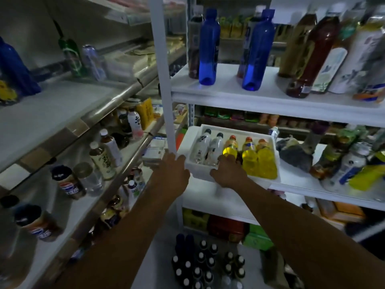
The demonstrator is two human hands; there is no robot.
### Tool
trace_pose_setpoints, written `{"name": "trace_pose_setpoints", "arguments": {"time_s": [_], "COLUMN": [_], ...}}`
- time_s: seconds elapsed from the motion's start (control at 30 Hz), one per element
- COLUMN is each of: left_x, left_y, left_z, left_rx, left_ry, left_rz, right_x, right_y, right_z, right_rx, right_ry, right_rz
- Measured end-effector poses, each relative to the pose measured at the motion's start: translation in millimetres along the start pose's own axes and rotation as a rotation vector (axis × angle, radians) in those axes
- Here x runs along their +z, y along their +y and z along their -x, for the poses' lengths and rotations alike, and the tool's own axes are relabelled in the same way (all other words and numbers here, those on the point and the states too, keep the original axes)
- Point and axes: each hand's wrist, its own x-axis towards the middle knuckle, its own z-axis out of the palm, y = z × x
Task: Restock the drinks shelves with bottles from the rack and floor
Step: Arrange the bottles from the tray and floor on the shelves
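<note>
A white tray (pixel 199 170) sits at the left end of the white rack's middle shelf (pixel 295 184). Two clear bottles with dark caps (pixel 205 144) and three yellow drink bottles (pixel 265 161) lie in it. My left hand (pixel 173 171) holds the tray's front left corner, beside the rack post (pixel 164 80). My right hand (pixel 227 173) grips the tray's front wall, fingers hooked over the rim against the leftmost yellow bottle. Several dark bottles with pale caps (pixel 200 265) stand on the floor below.
Two tall blue bottles (pixel 209 46) and other drinks stand on the rack's upper shelf. Mixed bottles crowd the middle shelf's right end (pixel 350 163). Grey shelves on the left carry cola bottles (pixel 68 184), tea bottles (pixel 103 159) and a green bottle (pixel 71 57).
</note>
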Motion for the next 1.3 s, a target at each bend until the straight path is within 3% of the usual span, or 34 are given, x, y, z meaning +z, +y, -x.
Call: {"name": "trace_pose_setpoints", "arguments": {"time_s": [0.3,0.63,0.8,0.9,1.13,1.3], "left_x": [39,77,91,96,99,113], "left_y": [-35,-78,-66,-53,-21,0], "left_z": [-85,-137,-145,-152,-185,-217], "left_rx": [0.124,0.124,0.04,0.022,0.004,-0.033], "left_ry": [-0.155,-0.253,-0.281,-0.281,-0.25,-0.259], "left_rz": [0.139,0.27,0.357,0.384,0.365,0.116], "right_x": [22,52,49,53,53,19], "right_y": [-7,-26,-19,-9,13,28], "right_z": [-109,-181,-198,-208,-200,-167], "right_rx": [0.294,0.351,0.238,0.315,0.408,0.43], "right_ry": [0.051,-0.059,-0.229,-0.274,0.06,0.139], "right_rz": [-0.225,0.292,0.289,0.056,-0.615,-1.058]}}
